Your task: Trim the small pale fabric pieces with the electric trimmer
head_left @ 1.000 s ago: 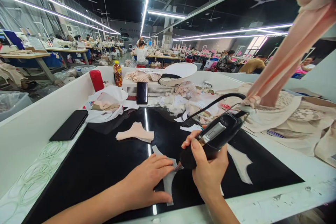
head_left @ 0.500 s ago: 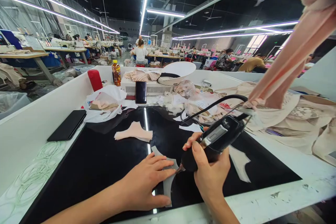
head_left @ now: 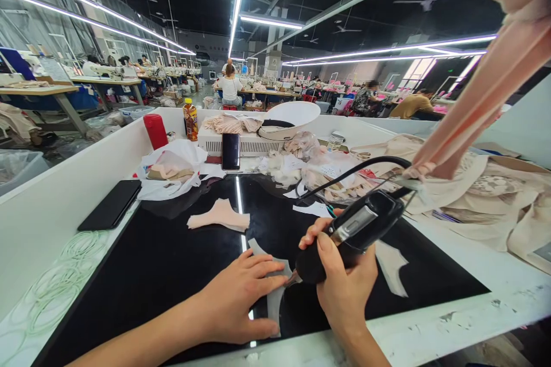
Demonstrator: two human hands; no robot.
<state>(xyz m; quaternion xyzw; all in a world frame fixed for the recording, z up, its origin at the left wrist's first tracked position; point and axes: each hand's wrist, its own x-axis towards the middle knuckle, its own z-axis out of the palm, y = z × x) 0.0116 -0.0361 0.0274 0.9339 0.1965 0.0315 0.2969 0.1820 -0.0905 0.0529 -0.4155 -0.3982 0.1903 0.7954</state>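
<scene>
The left hand [head_left: 241, 298] lies spread on the pale piece [head_left: 275, 303] near the counter's [head_left: 142, 275] front edge; the right hand [head_left: 346, 289] is wrapped round the black tool [head_left: 364, 223]. Steer steadily, left fingers clear of its tip [head_left: 294, 278].

Head-worn view, facing forward and down, near left hand [head_left: 245, 297], right hand [head_left: 348, 284]

Grey fabric piece [head_left: 274, 305], under left hand [head_left: 246, 292]; black tool [head_left: 364, 232], marked by silver panel [head_left: 355, 222], in right hand [head_left: 344, 278]; pale-pink cloth piece [head_left: 220, 215], beyond left hand; mint-green cords [head_left: 64, 275], left of both hands; white desk [head_left: 456, 309] is topped in black.
</scene>
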